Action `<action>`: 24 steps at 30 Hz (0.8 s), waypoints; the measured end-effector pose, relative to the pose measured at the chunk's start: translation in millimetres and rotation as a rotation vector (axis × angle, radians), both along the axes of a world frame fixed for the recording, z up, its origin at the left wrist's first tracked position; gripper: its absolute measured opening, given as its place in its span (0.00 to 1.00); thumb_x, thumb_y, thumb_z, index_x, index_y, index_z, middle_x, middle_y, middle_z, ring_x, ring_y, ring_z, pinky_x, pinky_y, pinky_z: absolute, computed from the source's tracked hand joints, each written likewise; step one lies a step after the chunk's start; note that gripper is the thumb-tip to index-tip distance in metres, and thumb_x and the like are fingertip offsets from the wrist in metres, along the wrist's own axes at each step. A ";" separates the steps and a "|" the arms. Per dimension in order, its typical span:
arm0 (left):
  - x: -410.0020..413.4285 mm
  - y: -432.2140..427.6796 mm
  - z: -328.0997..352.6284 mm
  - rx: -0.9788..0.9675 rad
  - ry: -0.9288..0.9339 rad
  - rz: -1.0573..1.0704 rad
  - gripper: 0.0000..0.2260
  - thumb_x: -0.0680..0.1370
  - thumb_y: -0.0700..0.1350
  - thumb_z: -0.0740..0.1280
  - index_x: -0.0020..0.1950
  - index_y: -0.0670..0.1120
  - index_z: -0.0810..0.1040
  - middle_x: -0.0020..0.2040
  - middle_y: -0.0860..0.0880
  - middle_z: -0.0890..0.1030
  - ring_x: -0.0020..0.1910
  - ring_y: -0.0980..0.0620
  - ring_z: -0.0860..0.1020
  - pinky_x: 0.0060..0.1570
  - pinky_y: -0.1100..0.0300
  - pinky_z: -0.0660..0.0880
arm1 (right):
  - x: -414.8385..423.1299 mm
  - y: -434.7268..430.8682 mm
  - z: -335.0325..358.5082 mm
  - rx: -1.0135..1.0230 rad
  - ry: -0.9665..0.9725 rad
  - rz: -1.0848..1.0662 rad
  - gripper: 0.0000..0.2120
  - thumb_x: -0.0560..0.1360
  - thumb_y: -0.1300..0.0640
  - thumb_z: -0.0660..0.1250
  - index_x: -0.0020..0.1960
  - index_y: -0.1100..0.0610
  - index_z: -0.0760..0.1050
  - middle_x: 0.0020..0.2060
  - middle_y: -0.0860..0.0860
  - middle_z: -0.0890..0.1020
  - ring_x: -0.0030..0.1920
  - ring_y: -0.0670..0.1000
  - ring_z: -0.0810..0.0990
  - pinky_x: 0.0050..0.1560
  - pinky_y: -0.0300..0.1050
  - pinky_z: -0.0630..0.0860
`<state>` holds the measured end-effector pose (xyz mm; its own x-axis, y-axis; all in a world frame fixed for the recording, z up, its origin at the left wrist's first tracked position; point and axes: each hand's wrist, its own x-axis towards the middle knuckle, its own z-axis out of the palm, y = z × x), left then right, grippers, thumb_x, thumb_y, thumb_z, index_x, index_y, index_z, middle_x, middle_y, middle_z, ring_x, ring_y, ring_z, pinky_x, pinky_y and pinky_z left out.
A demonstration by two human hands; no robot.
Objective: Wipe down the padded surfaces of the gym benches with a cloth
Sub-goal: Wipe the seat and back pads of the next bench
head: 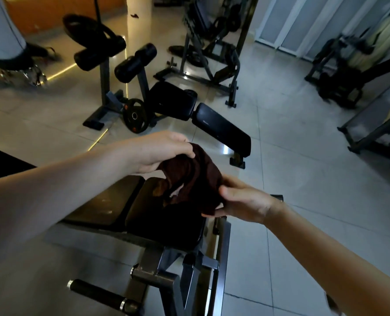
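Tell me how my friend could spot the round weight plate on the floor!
Start at the white pillar at the back, then drop to the black bench with two roller pads. The weight plate stands on edge on the floor tiles beside that bench's frame. Other plates sit farther back; this one has a small orange mark.

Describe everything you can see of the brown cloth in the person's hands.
The cloth is dark reddish-brown and looks soft, like towelling, with a faint ribbed weave. It is bunched and folded, not spread flat, with a paler patch showing in a fold. The left hand grips its upper edge, and the right hand pinches its lower right side between thumb and fingers. It hangs over the black seat pad of the nearest bench. The dark hides whether it touches the pad.
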<state>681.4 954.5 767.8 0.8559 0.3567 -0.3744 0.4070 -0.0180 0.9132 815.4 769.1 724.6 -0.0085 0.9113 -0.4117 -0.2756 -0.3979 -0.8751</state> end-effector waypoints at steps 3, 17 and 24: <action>-0.6 -5.6 16.3 0.004 0.017 0.036 0.07 0.76 0.35 0.65 0.39 0.44 0.75 0.35 0.46 0.75 0.37 0.51 0.75 0.34 0.64 0.71 | -10.1 -0.2 12.1 0.055 -0.350 -0.134 0.38 0.61 0.54 0.79 0.67 0.51 0.67 0.60 0.54 0.77 0.60 0.53 0.79 0.58 0.51 0.77; -21.5 -9.5 79.9 0.134 -0.056 -0.005 0.09 0.75 0.30 0.65 0.46 0.43 0.79 0.39 0.44 0.81 0.38 0.50 0.81 0.33 0.63 0.78 | 0.0 12.4 81.0 0.211 -0.613 -0.460 0.16 0.78 0.70 0.60 0.41 0.55 0.80 0.32 0.47 0.81 0.36 0.44 0.80 0.37 0.36 0.76; -21.3 -6.3 126.0 0.222 -0.108 0.003 0.10 0.75 0.30 0.65 0.50 0.43 0.78 0.44 0.41 0.80 0.40 0.46 0.81 0.35 0.60 0.79 | 11.5 24.3 145.4 0.358 -0.633 -0.482 0.13 0.78 0.65 0.64 0.41 0.54 0.84 0.36 0.51 0.84 0.38 0.48 0.82 0.39 0.38 0.79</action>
<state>660.0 948.2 893.8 0.8852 0.4232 -0.1932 0.3080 -0.2220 0.9251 826.9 793.4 870.0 0.5445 0.8324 0.1030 0.2369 -0.0348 -0.9709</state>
